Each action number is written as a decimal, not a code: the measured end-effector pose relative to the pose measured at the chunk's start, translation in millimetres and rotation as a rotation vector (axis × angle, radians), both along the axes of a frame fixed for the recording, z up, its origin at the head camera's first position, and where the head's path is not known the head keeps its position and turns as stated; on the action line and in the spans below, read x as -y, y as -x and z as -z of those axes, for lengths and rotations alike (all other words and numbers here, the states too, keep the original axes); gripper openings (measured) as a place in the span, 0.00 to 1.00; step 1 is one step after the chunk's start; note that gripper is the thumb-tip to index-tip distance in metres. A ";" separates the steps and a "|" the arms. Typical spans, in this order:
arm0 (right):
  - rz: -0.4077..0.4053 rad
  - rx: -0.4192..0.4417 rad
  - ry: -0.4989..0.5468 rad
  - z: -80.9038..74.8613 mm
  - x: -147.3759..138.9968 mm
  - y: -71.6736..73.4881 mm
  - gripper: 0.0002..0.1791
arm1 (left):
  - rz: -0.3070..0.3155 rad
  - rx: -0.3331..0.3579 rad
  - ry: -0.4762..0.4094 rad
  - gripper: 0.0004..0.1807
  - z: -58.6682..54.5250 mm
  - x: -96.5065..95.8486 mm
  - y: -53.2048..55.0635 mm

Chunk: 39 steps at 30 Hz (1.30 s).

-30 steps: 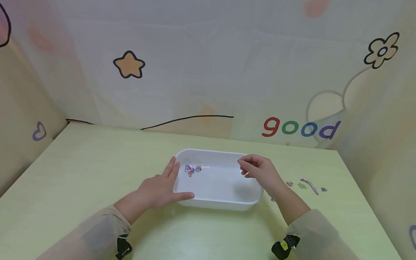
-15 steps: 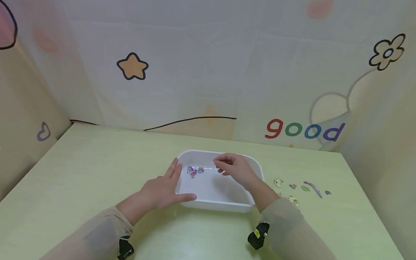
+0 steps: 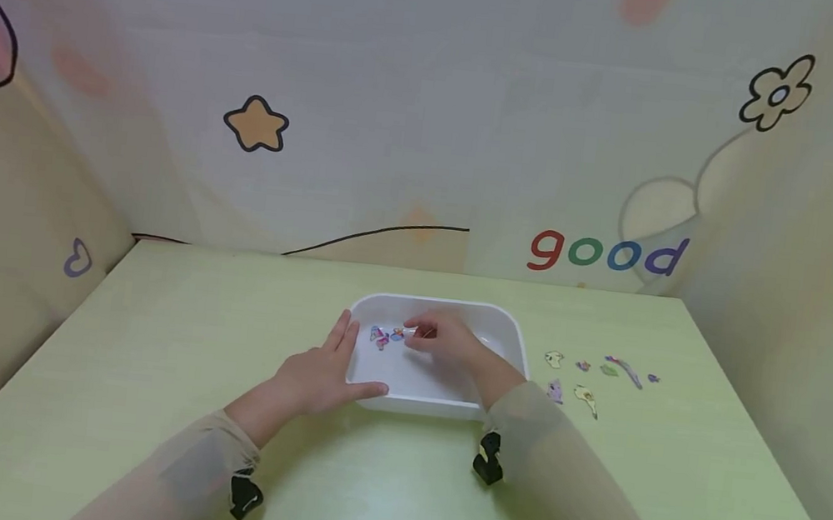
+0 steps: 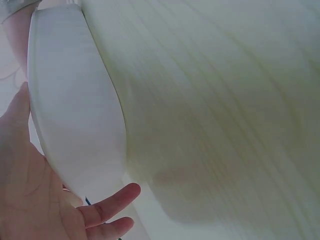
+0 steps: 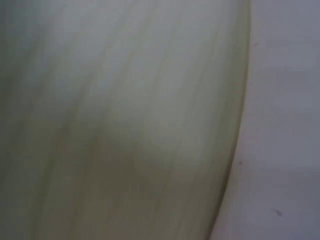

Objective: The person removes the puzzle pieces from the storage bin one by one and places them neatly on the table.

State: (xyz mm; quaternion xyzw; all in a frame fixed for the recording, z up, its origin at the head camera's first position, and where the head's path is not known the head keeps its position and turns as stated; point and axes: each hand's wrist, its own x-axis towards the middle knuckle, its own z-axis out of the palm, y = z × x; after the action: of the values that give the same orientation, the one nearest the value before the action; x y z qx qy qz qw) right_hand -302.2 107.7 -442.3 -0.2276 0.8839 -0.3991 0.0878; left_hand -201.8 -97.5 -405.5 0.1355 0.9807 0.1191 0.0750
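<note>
My left hand (image 3: 314, 380) holds the near left corner of a white plastic tray (image 3: 436, 407), thumb along the front rim and fingers against the left side. In the left wrist view, that hand (image 4: 42, 195) lies against the tray's outer wall (image 4: 77, 100). Inside the tray, small colourful stickers (image 3: 380, 338) lie at the left, with an orange and blue one (image 3: 398, 334) beside them. Over the tray floor, my right hand (image 3: 449, 343) has thumb and index finger curled together on a small sticker, mostly hidden by the fingers, close to the orange and blue one.
Right of the tray, several small flat cut-out stickers lie on the pale green table (image 3: 395, 484): a white one (image 3: 553, 359), a purple one (image 3: 555, 391), a yellowish one (image 3: 586, 399), a green leaf (image 3: 608, 370) and a long purple strip (image 3: 626, 372). A patterned cloth wall (image 3: 397, 149) stands behind.
My right hand has moved left from the tray's right rim to the stickers inside, uncovering stickers on the table. My left hand stays at the tray's left side.
</note>
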 end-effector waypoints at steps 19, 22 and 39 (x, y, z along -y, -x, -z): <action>-0.102 -0.103 -0.239 2.0 8.0 -7.3 0.08 | 0.009 0.023 -0.039 0.58 -4.6 2.0 -2.8; -0.079 -0.100 -0.220 0.1 7.7 -7.7 0.07 | 0.007 0.019 -0.035 0.58 -4.2 1.8 -1.3; 0.041 0.043 -0.099 -6.1 3.0 -5.9 0.03 | 0.003 0.013 -0.018 0.59 -3.2 2.5 0.1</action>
State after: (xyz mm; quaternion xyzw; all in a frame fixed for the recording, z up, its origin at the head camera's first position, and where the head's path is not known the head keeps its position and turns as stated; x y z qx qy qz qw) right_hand -296.3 104.7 -436.2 -0.1961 0.9049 -0.3614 0.1100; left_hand -201.9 -100.1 -402.3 0.1370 0.9789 0.1286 0.0806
